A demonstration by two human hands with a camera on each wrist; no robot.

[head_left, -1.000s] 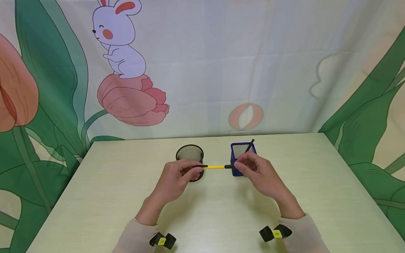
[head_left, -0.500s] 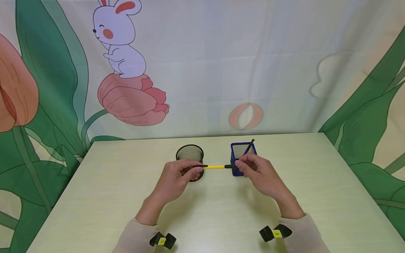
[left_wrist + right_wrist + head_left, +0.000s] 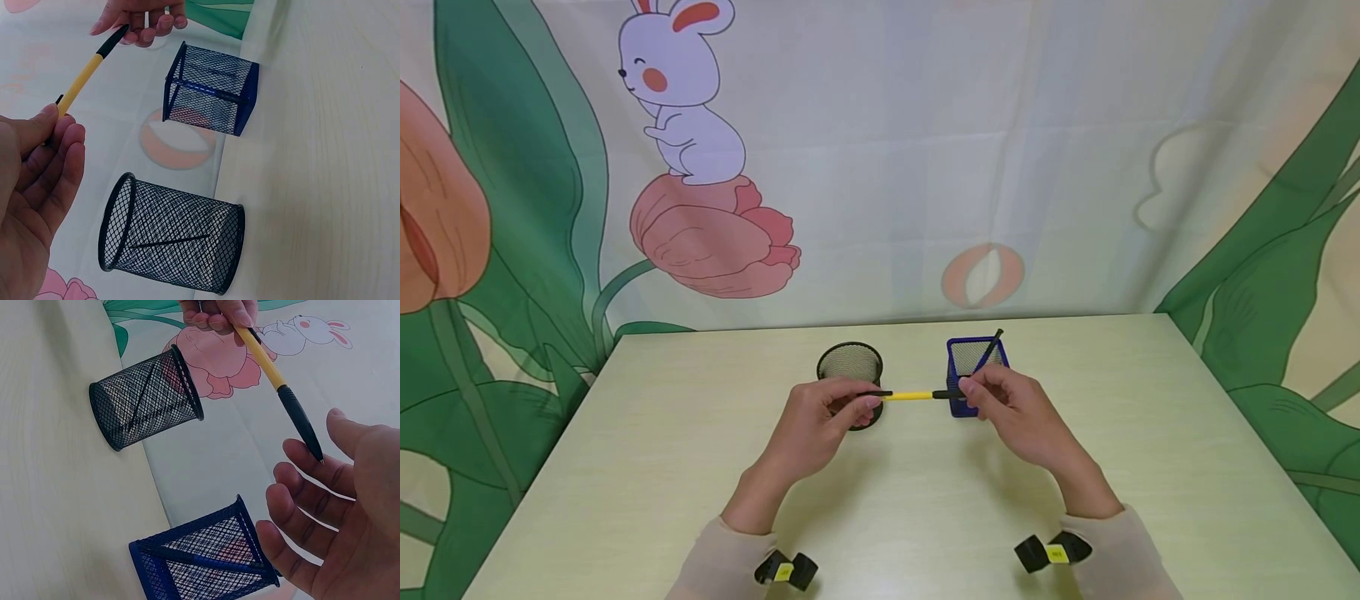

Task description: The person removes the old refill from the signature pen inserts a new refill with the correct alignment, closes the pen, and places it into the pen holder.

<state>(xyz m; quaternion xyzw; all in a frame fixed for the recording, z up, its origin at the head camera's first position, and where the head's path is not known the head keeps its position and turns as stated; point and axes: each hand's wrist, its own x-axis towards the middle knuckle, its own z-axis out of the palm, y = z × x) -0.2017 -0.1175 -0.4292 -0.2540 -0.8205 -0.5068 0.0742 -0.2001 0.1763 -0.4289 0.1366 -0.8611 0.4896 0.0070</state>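
In the head view my left hand pinches a yellow pen near its clip end, holding it level above the table. The pen's black grip points right, and its metal tip shows bare in the right wrist view. My right hand is at that tip, thumb and fingers spread apart, the index finger close behind the point. Behind the left hand stands a round black mesh pen holder. A square blue mesh pen holder stands behind the right hand, with a dark pen leaning inside.
Both holders stand upright towards the back of the pale wooden table. A printed curtain with a rabbit and flowers hangs behind the table's back edge. A small black wrist device sits on each sleeve.
My right hand has shifted slightly to the right, away from the pen's tip. The left hand and the pen have stayed in place.
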